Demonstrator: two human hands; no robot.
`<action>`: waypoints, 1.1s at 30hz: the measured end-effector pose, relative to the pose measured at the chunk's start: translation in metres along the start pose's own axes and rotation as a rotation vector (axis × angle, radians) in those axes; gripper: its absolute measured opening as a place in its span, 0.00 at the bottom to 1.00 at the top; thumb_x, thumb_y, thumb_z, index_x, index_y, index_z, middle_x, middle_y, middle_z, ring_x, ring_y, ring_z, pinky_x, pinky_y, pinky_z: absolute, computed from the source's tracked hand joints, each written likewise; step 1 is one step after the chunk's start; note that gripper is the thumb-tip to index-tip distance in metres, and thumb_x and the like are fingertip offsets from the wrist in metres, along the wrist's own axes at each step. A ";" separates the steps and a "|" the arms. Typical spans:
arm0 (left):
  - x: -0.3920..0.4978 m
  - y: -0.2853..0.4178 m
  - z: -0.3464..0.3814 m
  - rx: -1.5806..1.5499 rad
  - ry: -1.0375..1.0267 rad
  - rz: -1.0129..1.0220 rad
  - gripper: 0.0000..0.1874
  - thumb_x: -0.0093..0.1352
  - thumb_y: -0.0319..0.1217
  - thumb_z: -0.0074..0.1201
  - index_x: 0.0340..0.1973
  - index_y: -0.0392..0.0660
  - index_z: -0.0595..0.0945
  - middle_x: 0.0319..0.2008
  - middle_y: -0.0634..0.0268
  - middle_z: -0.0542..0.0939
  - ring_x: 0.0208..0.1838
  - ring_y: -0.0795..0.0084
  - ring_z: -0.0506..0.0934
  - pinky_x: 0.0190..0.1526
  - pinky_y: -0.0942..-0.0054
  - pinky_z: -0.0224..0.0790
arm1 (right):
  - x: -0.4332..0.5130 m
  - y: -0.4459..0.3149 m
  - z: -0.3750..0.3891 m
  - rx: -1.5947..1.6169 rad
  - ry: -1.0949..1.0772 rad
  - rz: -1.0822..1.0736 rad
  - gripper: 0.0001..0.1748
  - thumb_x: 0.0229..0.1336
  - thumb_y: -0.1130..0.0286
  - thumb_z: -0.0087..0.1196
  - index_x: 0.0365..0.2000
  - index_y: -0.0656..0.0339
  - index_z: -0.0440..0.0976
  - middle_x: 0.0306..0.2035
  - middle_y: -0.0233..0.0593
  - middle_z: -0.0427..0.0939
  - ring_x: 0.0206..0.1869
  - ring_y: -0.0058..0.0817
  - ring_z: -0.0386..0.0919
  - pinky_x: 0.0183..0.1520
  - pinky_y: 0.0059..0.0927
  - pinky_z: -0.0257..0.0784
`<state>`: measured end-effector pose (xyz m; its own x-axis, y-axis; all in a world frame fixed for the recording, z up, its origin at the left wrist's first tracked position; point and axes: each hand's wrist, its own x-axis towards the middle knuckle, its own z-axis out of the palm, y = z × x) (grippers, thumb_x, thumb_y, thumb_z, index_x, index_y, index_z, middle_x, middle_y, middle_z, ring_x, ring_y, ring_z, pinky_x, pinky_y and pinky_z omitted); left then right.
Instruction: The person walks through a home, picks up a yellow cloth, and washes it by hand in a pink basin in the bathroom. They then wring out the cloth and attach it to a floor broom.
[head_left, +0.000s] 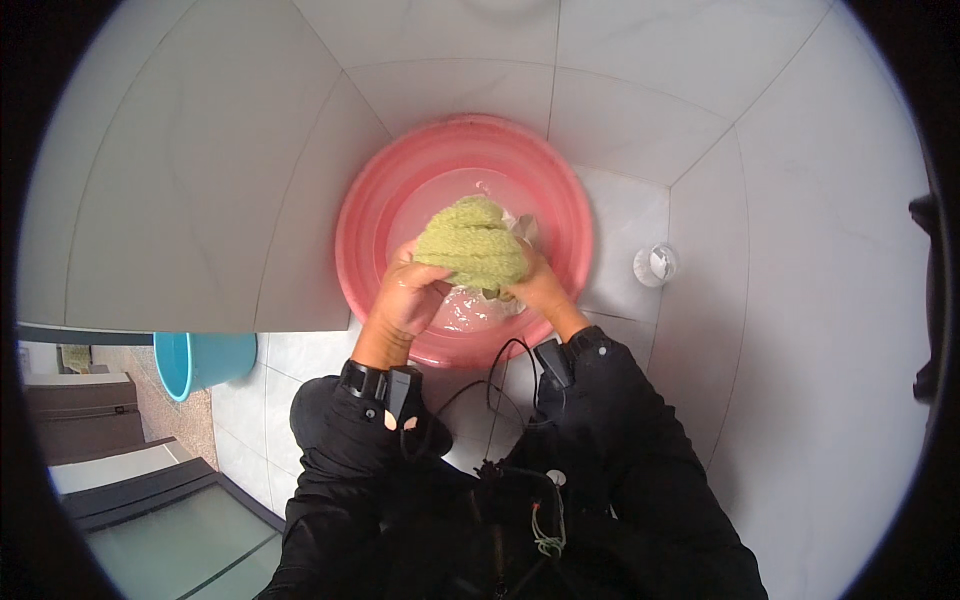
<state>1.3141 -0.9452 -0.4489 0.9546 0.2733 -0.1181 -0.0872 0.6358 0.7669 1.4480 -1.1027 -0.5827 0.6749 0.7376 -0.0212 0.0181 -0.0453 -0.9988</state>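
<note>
A wet-looking green fluffy cloth (472, 244) is bunched up over a large pink plastic basin (360, 225). My left hand (412, 289) grips its left side, with the thumb on top. On the right side my right hand (541, 281) holds the same cloth, its fingers partly hidden beneath. Under and beside the cloth, water (461, 311) glints in the basin. A pale grey-brown fabric piece (527, 227) shows in the basin just right of the cloth; how far it reaches under the cloth is hidden.
Tiled walls close in around the basin. On the floor at the right, by the wall, stands a small clear container (656, 265) with something white inside. A light blue bucket (221, 360) is at the lower left, near a glass-panelled door (187, 540). Black cables hang between my wrists.
</note>
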 end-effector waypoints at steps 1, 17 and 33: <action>-0.001 0.003 -0.007 -0.005 0.025 0.021 0.26 0.65 0.19 0.54 0.60 0.31 0.76 0.55 0.53 0.83 0.58 0.60 0.82 0.64 0.59 0.72 | 0.005 -0.002 -0.002 0.008 -0.021 0.034 0.37 0.47 0.77 0.69 0.60 0.64 0.71 0.50 0.43 0.82 0.53 0.32 0.80 0.60 0.35 0.73; 0.012 -0.026 -0.031 0.869 0.199 0.039 0.54 0.56 0.28 0.73 0.75 0.36 0.59 0.68 0.47 0.71 0.68 0.54 0.73 0.68 0.65 0.65 | 0.049 -0.116 0.008 -0.133 -0.297 -0.072 0.32 0.50 0.80 0.57 0.60 0.61 0.71 0.56 0.48 0.79 0.59 0.33 0.77 0.60 0.33 0.72; 0.021 -0.024 -0.039 -0.197 0.429 -0.056 0.18 0.75 0.27 0.49 0.59 0.35 0.76 0.56 0.52 0.80 0.58 0.56 0.80 0.62 0.55 0.74 | 0.005 -0.056 0.034 -0.040 -0.125 -0.299 0.67 0.41 0.56 0.79 0.75 0.65 0.49 0.71 0.59 0.62 0.74 0.49 0.60 0.75 0.44 0.56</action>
<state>1.3253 -0.9262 -0.4943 0.7592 0.4819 -0.4374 -0.1309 0.7714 0.6227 1.4257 -1.0737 -0.5286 0.5398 0.7988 0.2657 0.2327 0.1617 -0.9590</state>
